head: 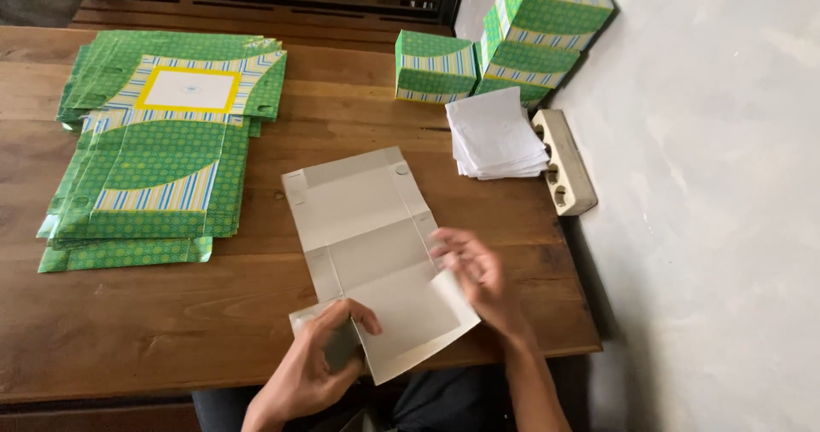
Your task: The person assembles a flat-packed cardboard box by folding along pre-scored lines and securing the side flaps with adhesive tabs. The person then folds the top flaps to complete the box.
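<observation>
A flat unfolded box blank [367, 227] lies grey side up on the wooden table [171, 329], near its front edge. My left hand [320, 364] pinches the blank's near left flap and bends it upward. My right hand [470, 270] holds the near right flap, fingers curled over its edge, slightly blurred. To the left, a stack of flat green patterned box blanks [154, 159] lies printed side up.
Several folded green boxes [512, 48] are piled at the back right against the grey wall. A stack of white paper sheets [495, 137] lies beside a beige power strip [564, 163]. The table's right edge runs along the wall.
</observation>
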